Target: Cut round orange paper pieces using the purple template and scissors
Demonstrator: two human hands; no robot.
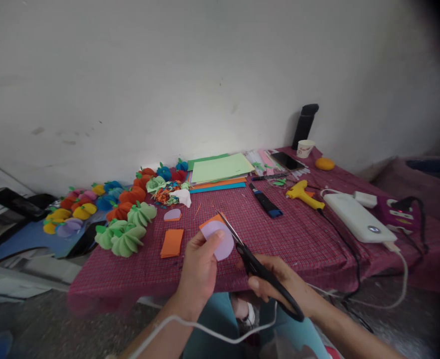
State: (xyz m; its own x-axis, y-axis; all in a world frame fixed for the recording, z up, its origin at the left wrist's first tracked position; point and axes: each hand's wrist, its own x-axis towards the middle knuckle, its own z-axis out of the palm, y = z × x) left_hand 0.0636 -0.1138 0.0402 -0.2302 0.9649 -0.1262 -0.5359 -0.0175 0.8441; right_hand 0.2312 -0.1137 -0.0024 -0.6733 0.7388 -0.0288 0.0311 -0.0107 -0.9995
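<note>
My left hand (202, 259) pinches a lilac paper circle (220, 243) laid over a piece of orange paper (212, 219). Black-handled scissors (259, 269) are gripped in my right hand (279, 281), their blades at the right edge of the papers. Whether the blades touch the paper is hard to make out. To the left on the cloth lie a stack of orange paper rectangles (172, 243) and another lilac circle (172, 214) with orange under its lower edge.
Folded-paper pumpkins (126, 239) crowd the left side, near paper scraps (167, 192). Coloured sheets (221, 168) lie at the back. Rightward are a box cutter (265, 200), a yellow glue gun (304, 194), a white power bank (358, 217) and cables. A paper cup (305, 148) stands behind.
</note>
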